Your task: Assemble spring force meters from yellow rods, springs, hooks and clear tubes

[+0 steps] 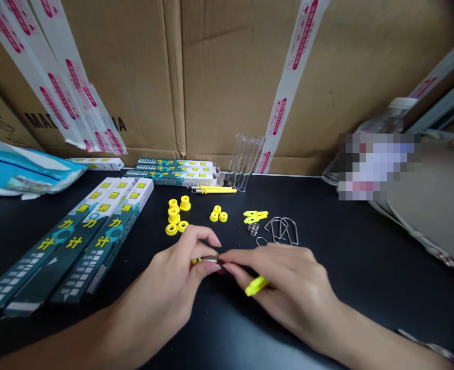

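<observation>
My left hand (176,272) is closed in a pinch on a metal spring (209,259), with a bit of yellow plastic at its left end. Thumb and fingertips of my right hand (288,288) pinch at the spring's right end, where a small dark bit shows between them. Tucked in the right palm, a yellow plastic piece (256,285) sticks out below the fingers. Just beyond the hands lie bent metal hooks (284,229), small coiled springs (253,229), yellow slotted pieces (255,217), small yellow caps (218,214) and larger yellow collars (173,215).
Long printed boxes (96,226) lie at left, with more boxes (173,172) behind. Clear tubes (245,159) stand near yellow rods (216,190) by the cardboard (227,77). A blue packet (26,169) is far left; a plastic bottle (384,121) and grey bag (431,195) are right.
</observation>
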{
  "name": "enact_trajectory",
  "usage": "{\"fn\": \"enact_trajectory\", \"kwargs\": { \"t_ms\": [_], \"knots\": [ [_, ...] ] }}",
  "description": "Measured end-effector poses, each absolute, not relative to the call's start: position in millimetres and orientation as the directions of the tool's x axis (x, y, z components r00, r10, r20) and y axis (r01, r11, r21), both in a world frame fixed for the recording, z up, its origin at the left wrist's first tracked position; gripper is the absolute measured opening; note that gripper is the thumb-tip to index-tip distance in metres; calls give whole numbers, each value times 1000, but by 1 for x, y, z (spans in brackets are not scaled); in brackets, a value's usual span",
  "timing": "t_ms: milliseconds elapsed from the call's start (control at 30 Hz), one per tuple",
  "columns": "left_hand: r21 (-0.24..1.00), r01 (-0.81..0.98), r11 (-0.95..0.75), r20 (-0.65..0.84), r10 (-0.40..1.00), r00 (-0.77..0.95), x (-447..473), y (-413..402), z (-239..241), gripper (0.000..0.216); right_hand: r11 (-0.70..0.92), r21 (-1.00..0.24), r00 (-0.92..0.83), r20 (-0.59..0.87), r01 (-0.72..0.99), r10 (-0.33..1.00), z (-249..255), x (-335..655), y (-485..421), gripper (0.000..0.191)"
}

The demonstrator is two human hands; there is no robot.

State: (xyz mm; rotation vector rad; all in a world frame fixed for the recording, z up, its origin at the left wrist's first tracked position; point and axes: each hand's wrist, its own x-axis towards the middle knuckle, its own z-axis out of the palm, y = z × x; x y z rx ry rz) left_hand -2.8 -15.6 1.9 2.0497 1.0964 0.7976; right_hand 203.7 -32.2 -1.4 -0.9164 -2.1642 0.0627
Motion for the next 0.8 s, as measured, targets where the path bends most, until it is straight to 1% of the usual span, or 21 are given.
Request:
{"fn": "enact_trajectory", "kwargs": {
  "t_ms": [67,100,133,167,200,267,300,400,433,467,500,533,633,700,800],
  "knots": [
    [785,464,-411,183,869,459,-3,-15,3,21,594,-593,-372,464,543,804,-3,202,-32,7],
    [773,477,-418,184,868,462,-3,-15,4,21,504,-686,-359,358,525,862,-4,202,-32,9],
    [754,494,-433,190,864,467,-3,-16,4,21,425,-746,-355,267,512,896,-3,202,-32,11],
    [730,516,-448,193,859,473,-3,-16,4,20,371,-781,-353,206,502,912,-3,202,-32,12],
    [702,539,-465,197,854,481,-4,-17,4,20,344,-795,-354,175,499,919,-2,202,-32,11],
    [645,573,-505,203,836,510,-6,-18,3,22,366,-773,-377,178,518,909,-1,202,-34,7],
    [621,578,-529,208,822,530,-6,-18,2,24,406,-739,-404,196,537,893,0,202,-35,7],
    [550,563,-617,240,762,602,-10,-18,-5,34,554,-584,-511,259,593,820,2,201,-36,11],
    [519,557,-649,250,738,627,-11,-18,-7,37,586,-545,-540,264,599,799,2,200,-36,12],
    [482,554,-679,255,714,652,-12,-17,-9,39,596,-533,-558,255,601,790,3,200,-36,13],
    [444,554,-705,258,692,674,-13,-17,-11,40,582,-550,-563,227,599,794,4,200,-36,12],
    [410,553,-725,258,674,692,-13,-17,-11,39,544,-592,-561,180,594,808,5,200,-35,12],
    [347,548,-761,272,641,718,-14,-17,-9,31,383,-753,-537,47,535,842,7,201,-32,16],
    [327,536,-779,306,623,719,-13,-16,-6,26,316,-822,-518,31,473,855,7,201,-30,18],
    [317,511,-799,366,600,711,-12,-13,-1,27,247,-887,-480,33,389,877,6,201,-29,17]
  ]
}}
